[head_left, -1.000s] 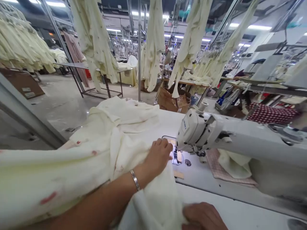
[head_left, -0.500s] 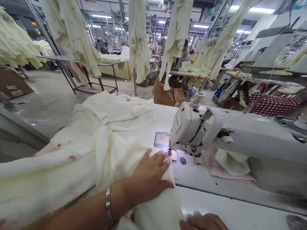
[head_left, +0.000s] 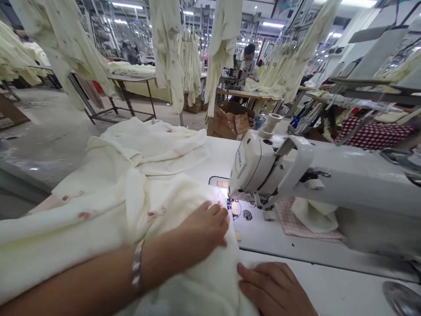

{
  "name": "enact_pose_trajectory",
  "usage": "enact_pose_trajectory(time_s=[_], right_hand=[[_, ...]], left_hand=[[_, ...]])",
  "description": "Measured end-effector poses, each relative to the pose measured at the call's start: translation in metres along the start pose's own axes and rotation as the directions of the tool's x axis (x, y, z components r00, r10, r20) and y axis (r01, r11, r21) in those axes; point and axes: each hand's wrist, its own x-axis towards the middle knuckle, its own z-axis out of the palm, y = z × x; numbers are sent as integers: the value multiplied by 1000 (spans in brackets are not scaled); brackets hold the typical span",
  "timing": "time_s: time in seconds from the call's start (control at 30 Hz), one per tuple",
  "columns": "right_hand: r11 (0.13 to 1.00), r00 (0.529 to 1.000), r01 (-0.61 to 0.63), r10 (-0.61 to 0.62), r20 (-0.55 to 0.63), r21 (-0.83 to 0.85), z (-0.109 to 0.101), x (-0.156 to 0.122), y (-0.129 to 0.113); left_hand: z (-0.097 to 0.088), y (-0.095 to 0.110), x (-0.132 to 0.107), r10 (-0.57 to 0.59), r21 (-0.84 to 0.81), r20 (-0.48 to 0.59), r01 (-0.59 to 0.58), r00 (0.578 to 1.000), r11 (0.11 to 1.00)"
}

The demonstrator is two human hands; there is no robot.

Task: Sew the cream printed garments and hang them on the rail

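Note:
A cream garment (head_left: 184,193) with small reddish prints lies in folds over the sewing table, its right edge beside the needle area of a white sewing machine (head_left: 279,166). My left hand (head_left: 200,228), with a silver bangle at the wrist, rests on the cloth just left of the presser foot. Its fingers are bent and close together, bearing on the fabric. Lower right, my right hand (head_left: 276,287) holds the garment's edge between thumb and fingers; the fingertips are partly hidden. The machine's lamp lights the cloth near the needle.
Pink checked cloth (head_left: 291,219) with a cream piece on it lies under the machine arm. Behind the table stands an open cardboard box (head_left: 226,123). Cream garments (head_left: 167,57) hang overhead. A person (head_left: 250,68) sits at another station farther back.
My left hand's spread fingers have drawn together and bent on the cloth. My right hand has come farther into view at the garment's edge. The camera view has shifted slightly.

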Motion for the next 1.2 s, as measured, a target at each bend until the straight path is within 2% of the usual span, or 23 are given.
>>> enact_pose_trajectory(time_s=[0.07,0.17,0.23,0.3,0.4,0.47,0.53,0.6,0.67,0.73,0.8,0.9,1.03,1.2], right_hand=[[999,999,-37,39,-35,36,3,5,-4],[988,994,-85,92,-54,127,7,4,-8],[980,991,-115,124,-44,162,7,-1,-10],[979,992,-115,121,-24,169,6,-3,-12],[987,997,-81,81,5,142,1,-2,-14],[990,998,-61,59,20,125,-2,0,-16],[992,999,-42,41,17,119,-5,1,-18],[993,999,-36,33,25,116,-9,-2,-20],[995,999,-16,12,37,96,-14,-8,-21],[998,998,27,-30,48,56,-16,-14,-20],[996,995,89,-90,47,13,-16,-16,-18],[991,990,132,-131,56,-15,-10,-10,-11],[994,993,110,-111,41,12,1,7,3],[995,995,96,-96,35,8,10,32,28]], left_hand=[[-9,27,-12,-61,3,61,61,996,998],[-21,60,-29,-28,-185,103,47,994,982],[-21,62,-35,-100,-282,79,119,992,952],[-16,48,-38,-155,-286,57,164,986,944],[-10,22,-42,3,-262,110,26,994,965],[-12,19,-44,45,-251,156,-4,987,968],[-16,32,-44,-2,-229,152,37,988,973],[-15,54,-43,-65,-209,115,88,991,974],[-9,73,-44,-113,-200,70,125,991,972],[-2,80,-45,-123,-207,35,128,992,970],[2,75,-46,-96,-231,28,100,995,968],[-1,55,-44,-65,-273,33,72,997,959],[-5,24,-32,-55,-300,13,56,998,952],[3,-18,-9,-23,-298,-31,13,999,955]])
